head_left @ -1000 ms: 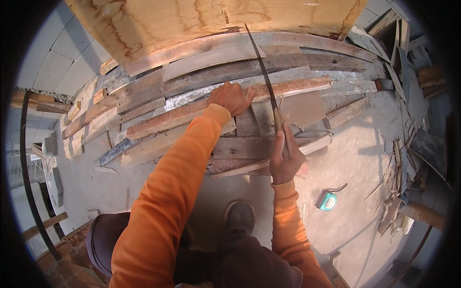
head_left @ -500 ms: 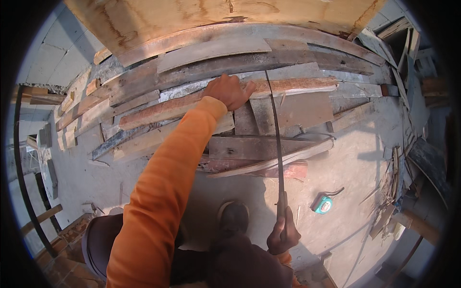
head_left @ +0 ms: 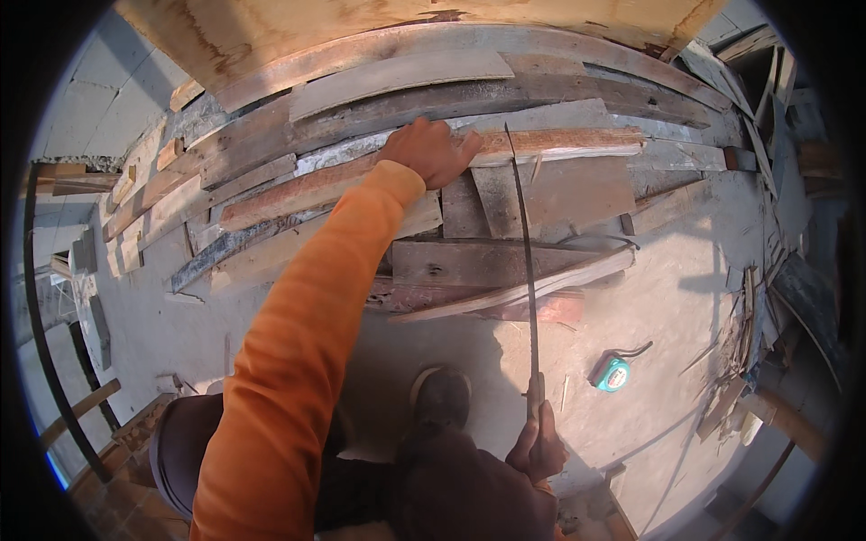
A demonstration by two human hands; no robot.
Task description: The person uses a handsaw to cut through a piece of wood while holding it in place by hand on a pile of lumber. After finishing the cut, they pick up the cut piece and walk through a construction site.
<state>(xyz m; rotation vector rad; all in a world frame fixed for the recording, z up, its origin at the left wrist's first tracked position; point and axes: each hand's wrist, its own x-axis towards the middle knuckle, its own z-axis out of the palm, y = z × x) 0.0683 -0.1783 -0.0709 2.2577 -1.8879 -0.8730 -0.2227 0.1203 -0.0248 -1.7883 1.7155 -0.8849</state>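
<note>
My left hand (head_left: 426,153) is closed over a long reddish rough timber (head_left: 568,142), pressing it on a pile of boards. My right hand (head_left: 538,442) grips the wooden handle of a long thin handsaw (head_left: 525,261) down near my knee. The blade runs up to the timber and crosses it just right of my left thumb, its tip at the far edge. Several grey and brown boards (head_left: 397,95) lie under and around the timber.
A plywood sheet (head_left: 442,10) stands beyond the boards. A teal tape measure (head_left: 612,373) lies on the concrete floor (head_left: 658,325) at the right. Wood scraps (head_left: 749,325) line the right side. A dark bar (head_left: 38,298) runs along the left. My shoe (head_left: 441,392) is below.
My right hand has moved down toward me with the saw, mostly by the middle frame. My left hand stays on the timber. The view has shifted slightly.
</note>
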